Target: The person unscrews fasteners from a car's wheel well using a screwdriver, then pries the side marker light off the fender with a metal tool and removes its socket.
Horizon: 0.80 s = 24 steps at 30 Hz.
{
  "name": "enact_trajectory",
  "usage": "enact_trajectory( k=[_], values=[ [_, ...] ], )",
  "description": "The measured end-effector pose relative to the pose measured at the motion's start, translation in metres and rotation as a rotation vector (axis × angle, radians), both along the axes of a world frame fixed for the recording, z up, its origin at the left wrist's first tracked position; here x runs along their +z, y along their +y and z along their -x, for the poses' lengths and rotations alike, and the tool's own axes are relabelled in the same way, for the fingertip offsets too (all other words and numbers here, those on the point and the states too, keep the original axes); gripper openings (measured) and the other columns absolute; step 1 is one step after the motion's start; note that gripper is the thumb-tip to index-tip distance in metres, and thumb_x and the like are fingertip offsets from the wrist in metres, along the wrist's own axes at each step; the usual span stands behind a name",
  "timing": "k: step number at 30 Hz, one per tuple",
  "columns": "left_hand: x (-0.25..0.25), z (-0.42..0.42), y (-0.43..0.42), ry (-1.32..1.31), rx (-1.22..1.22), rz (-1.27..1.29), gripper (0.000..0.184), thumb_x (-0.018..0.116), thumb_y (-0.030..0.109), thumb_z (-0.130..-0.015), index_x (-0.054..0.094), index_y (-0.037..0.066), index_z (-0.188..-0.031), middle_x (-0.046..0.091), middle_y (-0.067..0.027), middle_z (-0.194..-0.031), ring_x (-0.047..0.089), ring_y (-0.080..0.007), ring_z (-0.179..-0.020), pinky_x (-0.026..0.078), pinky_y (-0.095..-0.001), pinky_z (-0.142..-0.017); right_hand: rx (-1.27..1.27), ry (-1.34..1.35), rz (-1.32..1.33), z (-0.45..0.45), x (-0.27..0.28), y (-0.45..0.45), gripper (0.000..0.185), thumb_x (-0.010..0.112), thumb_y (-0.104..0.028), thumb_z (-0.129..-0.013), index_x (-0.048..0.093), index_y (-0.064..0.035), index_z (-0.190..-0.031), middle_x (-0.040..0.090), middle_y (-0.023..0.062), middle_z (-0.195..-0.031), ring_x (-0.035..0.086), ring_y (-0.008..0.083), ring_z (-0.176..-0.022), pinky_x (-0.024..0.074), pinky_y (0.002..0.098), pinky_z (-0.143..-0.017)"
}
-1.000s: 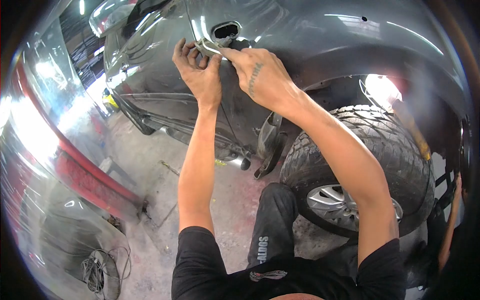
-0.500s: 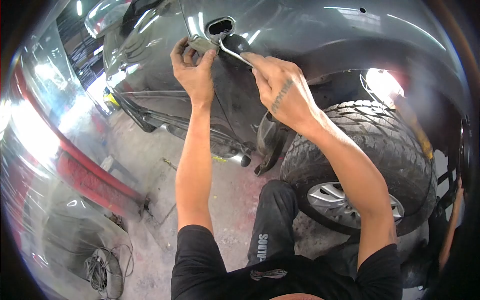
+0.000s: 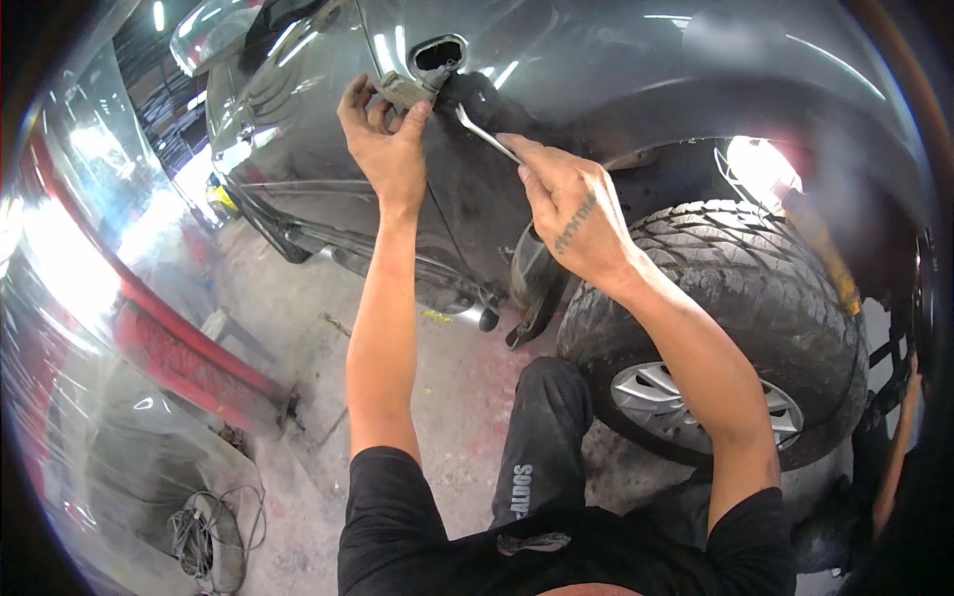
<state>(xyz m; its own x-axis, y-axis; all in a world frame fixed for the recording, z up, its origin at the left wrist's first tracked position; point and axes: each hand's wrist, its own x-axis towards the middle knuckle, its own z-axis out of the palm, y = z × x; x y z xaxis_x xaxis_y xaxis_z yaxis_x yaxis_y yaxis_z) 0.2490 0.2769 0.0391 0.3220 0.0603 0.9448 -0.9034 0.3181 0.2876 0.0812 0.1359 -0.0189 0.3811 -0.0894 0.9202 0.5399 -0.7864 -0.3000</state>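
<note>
My left hand [image 3: 383, 144] is closed around a small, dusty grey boxy part [image 3: 405, 91], pinched between thumb and fingers against the car's dark grey fender. Just above it is an oval opening [image 3: 437, 55] in the panel, dark inside. My right hand [image 3: 571, 194] grips a slim silver metal tool [image 3: 487, 134] with a bent tip. That tip points up and left, a little below the opening and apart from the grey part. The tool's other end is hidden in my palm.
The fender [image 3: 586, 70] curves over a large tire [image 3: 715, 258] at right. A lit work lamp [image 3: 763, 171] sits in the wheel arch. On the left are a red metal beam [image 3: 189, 358], plastic sheeting and a coiled cable [image 3: 199, 536]. The running board [image 3: 397, 268] extends along the car.
My right hand has moved slightly down and right, drawing the tool's tip away from the opening's lower edge. The left hand keeps the grey part almost in place, tilted a little differently.
</note>
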Motion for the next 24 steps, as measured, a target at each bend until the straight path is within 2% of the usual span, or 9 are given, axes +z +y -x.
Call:
enact_trajectory(
  k=[3, 5, 8, 14, 15, 17, 19, 22, 24],
  values=[
    [-0.005, 0.005, -0.003, 0.033, -0.025, -0.007, 0.067, 0.075, -0.009, -0.084, 0.041, -0.003, -0.141, 0.056, -0.0187, -0.129, 0.06, -0.0259, -0.122, 0.057, -0.0354, -0.1, 0.063, 0.045, -0.026, -0.006, 0.013, 0.01, 0.033, 0.057, 0.0, -0.097, 0.064, 0.0036, -0.129, 0.073, 0.0243, -0.106, 0.072, 0.0373, -0.09, 0.0558, 0.0409, -0.081],
    [-0.006, 0.004, -0.005, 0.021, -0.019, 0.005, 0.066, 0.075, -0.009, -0.084, 0.042, -0.003, -0.141, 0.057, -0.0181, -0.127, 0.06, -0.0253, -0.121, 0.057, -0.0351, -0.1, 0.048, -0.162, 0.076, -0.017, 0.023, 0.016, 0.044, 0.058, 0.002, -0.089, 0.062, -0.0016, -0.133, 0.066, 0.0176, -0.082, 0.066, 0.0369, -0.073, 0.0533, 0.0453, -0.066],
    [-0.008, 0.002, -0.008, -0.015, 0.02, 0.033, 0.063, 0.074, -0.009, -0.084, 0.045, -0.003, -0.139, 0.059, -0.0174, -0.124, 0.06, -0.0245, -0.12, 0.057, -0.035, -0.099, 0.051, -0.224, 0.101, -0.023, 0.04, 0.024, 0.047, 0.056, 0.002, -0.089, 0.062, -0.0046, -0.135, 0.066, 0.0175, -0.085, 0.065, 0.037, -0.074, 0.053, 0.0457, -0.066],
    [-0.01, 0.006, -0.007, 0.036, 0.015, 0.06, 0.057, 0.076, -0.004, -0.084, 0.05, -0.001, -0.134, 0.056, -0.0152, -0.129, 0.062, -0.0251, -0.117, 0.054, -0.0368, -0.098, -0.104, 0.063, 0.258, -0.035, 0.045, 0.018, 0.042, 0.054, -0.015, -0.093, 0.064, -0.0103, -0.134, 0.072, 0.022, -0.102, 0.071, 0.0407, -0.095, 0.0577, 0.0497, -0.083],
    [-0.011, 0.009, 0.001, -0.104, 0.455, -0.057, 0.055, 0.078, -0.002, -0.082, 0.054, 0.0, -0.131, 0.057, -0.0127, -0.129, 0.063, -0.0248, -0.114, 0.053, -0.0384, -0.097, -0.078, -0.021, 0.223, -0.027, 0.038, 0.02, 0.036, 0.051, -0.015, -0.094, 0.066, -0.0088, -0.126, 0.073, 0.0215, -0.101, 0.071, 0.0401, -0.096, 0.058, 0.0494, -0.083],
    [-0.011, 0.009, -0.007, -0.107, 0.296, -0.065, 0.05, 0.082, 0.001, -0.08, 0.059, 0.002, -0.125, 0.064, -0.0111, -0.117, 0.063, -0.0253, -0.106, 0.05, -0.0396, -0.095, -0.067, -0.012, 0.173, 0.004, 0.013, 0.012, 0.031, 0.056, -0.015, -0.089, 0.066, -0.0063, -0.117, 0.072, 0.0215, -0.093, 0.071, 0.0394, -0.089, 0.0582, 0.0496, -0.08],
    [-0.012, 0.022, -0.009, -0.049, 0.194, -0.131, 0.045, 0.08, 0.003, -0.086, 0.059, 0.001, -0.125, 0.067, -0.0141, -0.124, 0.065, -0.0259, -0.112, 0.053, -0.0397, -0.096, -0.066, -0.117, 0.091, 0.018, -0.028, 0.003, 0.027, 0.058, -0.014, -0.088, 0.07, -0.0035, -0.11, 0.071, 0.0203, -0.088, 0.07, 0.04, -0.079, 0.058, 0.0493, -0.072],
    [-0.016, -0.013, -0.008, -0.164, 0.387, -0.096, 0.045, 0.082, 0.006, -0.088, 0.061, -0.001, -0.127, 0.068, -0.0156, -0.124, 0.067, -0.027, -0.109, 0.056, -0.0392, -0.101, 0.081, -0.06, 0.026, 0.049, -0.088, -0.013, 0.034, 0.062, -0.007, -0.092, 0.067, 0.0088, -0.121, 0.072, 0.0263, -0.097, 0.071, 0.0403, -0.088, 0.0582, 0.0454, -0.078],
    [-0.021, -0.044, -0.007, -0.112, 0.275, -0.082, 0.047, 0.083, 0.01, -0.088, 0.061, -0.003, -0.127, 0.067, -0.0149, -0.125, 0.065, -0.0264, -0.112, 0.056, -0.0394, -0.102, 0.107, -0.113, -0.03, 0.062, -0.124, -0.015, 0.029, 0.062, -0.002, -0.087, 0.068, 0.0063, -0.115, 0.068, 0.0258, -0.086, 0.068, 0.0437, -0.08, 0.0533, 0.0501, -0.07]
  ],
)
